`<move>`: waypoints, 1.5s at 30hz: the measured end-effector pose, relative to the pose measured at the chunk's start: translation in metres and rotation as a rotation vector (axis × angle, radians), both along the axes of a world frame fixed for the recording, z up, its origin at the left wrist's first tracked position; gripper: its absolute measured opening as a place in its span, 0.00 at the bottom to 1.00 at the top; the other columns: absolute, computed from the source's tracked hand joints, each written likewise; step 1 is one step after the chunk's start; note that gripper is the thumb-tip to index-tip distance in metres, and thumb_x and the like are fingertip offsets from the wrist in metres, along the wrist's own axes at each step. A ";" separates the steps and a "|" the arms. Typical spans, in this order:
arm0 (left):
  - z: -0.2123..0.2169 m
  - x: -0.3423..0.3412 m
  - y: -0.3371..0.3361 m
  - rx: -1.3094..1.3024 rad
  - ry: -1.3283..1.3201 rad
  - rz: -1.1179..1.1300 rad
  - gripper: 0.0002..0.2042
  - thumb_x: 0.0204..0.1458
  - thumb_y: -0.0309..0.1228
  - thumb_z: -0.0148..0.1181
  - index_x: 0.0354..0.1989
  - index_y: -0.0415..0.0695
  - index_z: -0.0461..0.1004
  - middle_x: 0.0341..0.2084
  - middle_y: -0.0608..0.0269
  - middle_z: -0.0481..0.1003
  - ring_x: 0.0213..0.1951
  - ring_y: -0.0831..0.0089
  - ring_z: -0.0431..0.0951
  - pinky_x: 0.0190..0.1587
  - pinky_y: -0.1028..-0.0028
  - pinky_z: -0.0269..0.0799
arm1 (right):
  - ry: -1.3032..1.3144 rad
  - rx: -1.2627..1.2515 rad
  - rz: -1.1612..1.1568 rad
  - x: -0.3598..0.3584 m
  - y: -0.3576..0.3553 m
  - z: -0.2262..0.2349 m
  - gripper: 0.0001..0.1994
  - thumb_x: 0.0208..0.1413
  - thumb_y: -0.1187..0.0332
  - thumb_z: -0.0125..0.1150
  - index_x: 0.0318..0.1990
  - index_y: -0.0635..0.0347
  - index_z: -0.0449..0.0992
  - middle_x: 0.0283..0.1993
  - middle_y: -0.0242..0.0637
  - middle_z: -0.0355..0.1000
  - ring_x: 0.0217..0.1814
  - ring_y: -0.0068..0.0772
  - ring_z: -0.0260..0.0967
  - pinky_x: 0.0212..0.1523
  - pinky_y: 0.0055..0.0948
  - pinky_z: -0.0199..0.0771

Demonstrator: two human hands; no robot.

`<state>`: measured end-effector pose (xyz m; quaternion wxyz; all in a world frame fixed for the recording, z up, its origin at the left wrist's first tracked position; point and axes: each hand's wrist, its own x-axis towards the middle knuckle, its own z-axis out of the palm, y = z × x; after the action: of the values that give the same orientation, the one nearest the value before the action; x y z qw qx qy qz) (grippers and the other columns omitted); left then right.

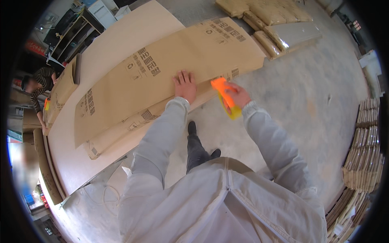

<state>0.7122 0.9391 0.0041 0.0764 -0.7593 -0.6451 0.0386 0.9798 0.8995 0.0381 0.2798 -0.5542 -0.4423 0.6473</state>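
A long flattened cardboard box (162, 77) with dark printing lies on a large brown board table (113, 44). My left hand (185, 86) presses flat on the box near its front edge, fingers spread. My right hand (238, 96) grips an orange and yellow tape dispenser (225, 97) at the box's front right edge. Both arms wear pale grey sleeves.
Another person in a striped top (38, 83) bends over at the table's far left. Wrapped cardboard packs (267, 16) lie on the concrete floor ahead. Stacks of folded cardboard (364, 158) stand at the right. Shelves (73, 28) stand at upper left. A white cable (101, 194) trails under the table.
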 end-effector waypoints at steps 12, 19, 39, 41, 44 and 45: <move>0.056 0.018 0.010 -0.254 -0.033 -0.519 0.41 0.52 0.26 0.57 0.74 0.71 0.51 0.77 0.61 0.38 0.76 0.44 0.36 0.68 0.28 0.36 | -0.490 0.123 0.078 -0.025 0.018 -0.008 0.22 0.55 0.64 0.61 0.58 0.62 0.75 0.52 0.48 0.77 0.54 0.40 0.76 0.54 0.33 0.75; 0.042 0.023 0.023 -0.196 -0.070 -0.540 0.33 0.55 0.32 0.53 0.72 0.71 0.58 0.77 0.58 0.39 0.76 0.42 0.35 0.65 0.24 0.36 | -0.918 0.170 0.499 -0.064 0.060 0.016 0.17 0.57 0.59 0.58 0.50 0.55 0.81 0.48 0.42 0.80 0.53 0.44 0.78 0.52 0.38 0.76; 0.000 0.062 -0.023 -0.113 0.116 -0.393 0.28 0.55 0.30 0.55 0.68 0.53 0.67 0.78 0.61 0.30 0.77 0.57 0.25 0.69 0.29 0.30 | 0.106 0.085 -0.346 0.034 -0.127 -0.003 0.23 0.59 0.71 0.57 0.63 0.65 0.71 0.60 0.40 0.72 0.62 0.32 0.69 0.62 0.30 0.68; 0.002 0.055 -0.037 -0.041 -0.194 -0.367 0.23 0.58 0.32 0.53 0.64 0.50 0.70 0.75 0.57 0.43 0.75 0.59 0.40 0.68 0.37 0.45 | 0.145 0.180 -0.297 0.023 -0.146 0.017 0.24 0.58 0.71 0.58 0.63 0.66 0.71 0.63 0.40 0.70 0.64 0.33 0.67 0.64 0.31 0.66; 0.024 0.025 -0.070 -0.505 -1.258 -0.159 0.18 0.62 0.36 0.50 0.58 0.47 0.74 0.62 0.56 0.66 0.64 0.64 0.63 0.61 0.52 0.64 | 0.354 0.234 -0.259 -0.002 -0.166 0.037 0.26 0.57 0.69 0.60 0.63 0.66 0.71 0.65 0.42 0.68 0.66 0.35 0.65 0.66 0.34 0.64; 0.033 0.009 -0.084 -0.726 -1.632 -0.068 0.16 0.62 0.37 0.50 0.55 0.46 0.75 0.56 0.58 0.71 0.58 0.66 0.68 0.57 0.57 0.67 | 0.439 0.229 -0.261 -0.012 -0.171 0.041 0.26 0.56 0.68 0.61 0.63 0.66 0.70 0.65 0.42 0.68 0.67 0.35 0.65 0.67 0.34 0.63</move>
<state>0.7210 0.8556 0.0374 -0.6503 -0.5466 -0.4239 -0.3142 0.9678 0.7286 0.0792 0.5106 -0.4179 -0.3664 0.6561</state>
